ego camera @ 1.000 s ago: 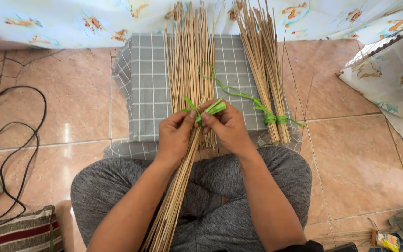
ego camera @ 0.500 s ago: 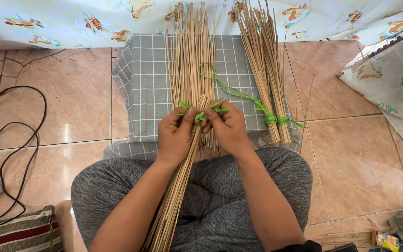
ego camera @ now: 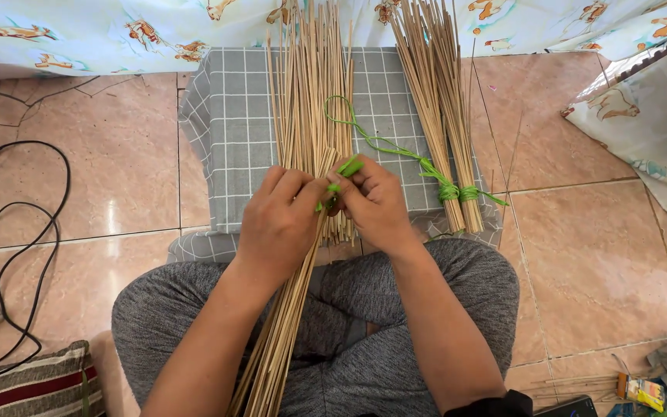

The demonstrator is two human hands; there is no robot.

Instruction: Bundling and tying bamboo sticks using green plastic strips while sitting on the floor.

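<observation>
Pinching green tie (ego camera: 347,167) tighter, both hands (ego camera: 326,205) closed in; knot seemingly smaller than before.

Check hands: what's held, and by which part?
Both the left hand and right hand pinch the green strip by its ends, over the stick bundle.

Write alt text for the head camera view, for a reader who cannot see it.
Seen from above, a seated person's left hand and right hand pinch a green strip around a bundle of thin sticks lying across their lap. A second stick bundle, already bound in green, rests on a grey checked cloth over tiled floor.
</observation>
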